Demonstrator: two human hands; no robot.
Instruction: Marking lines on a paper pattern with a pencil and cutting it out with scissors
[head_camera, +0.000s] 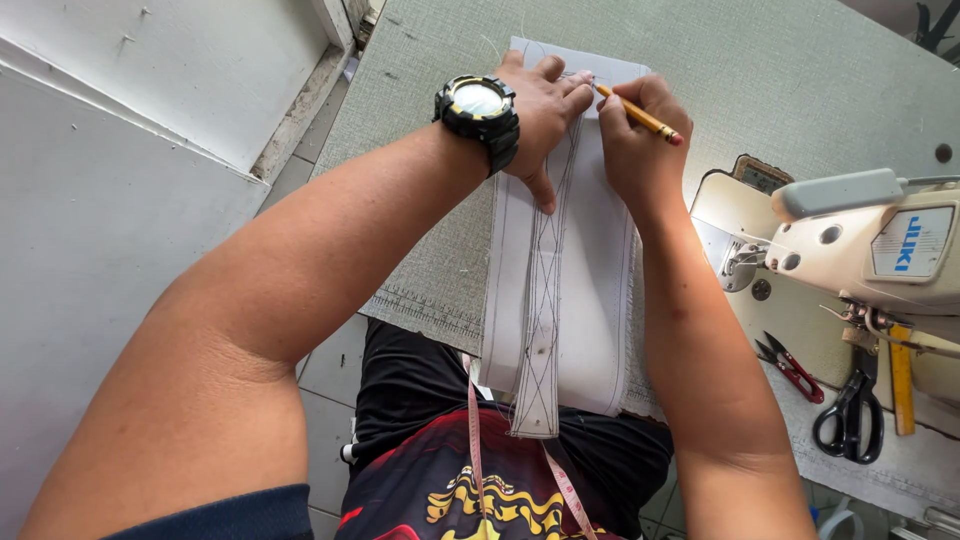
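On grey table (760, 70), left hand (540, 115) flat on white fabric (590, 260); right hand (640, 150) pinching pencil (640, 117).

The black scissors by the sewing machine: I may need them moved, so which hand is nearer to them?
Right. The right hand holds a pencil up the table from the black scissors; the left hand presses the template strip farther left.

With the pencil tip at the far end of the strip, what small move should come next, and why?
Probably draw the pencil in the right hand along the edge of the narrow template strip toward the body. The left hand already presses the strip flat on the white fabric, and the tip sits at the far end beside the left fingers.
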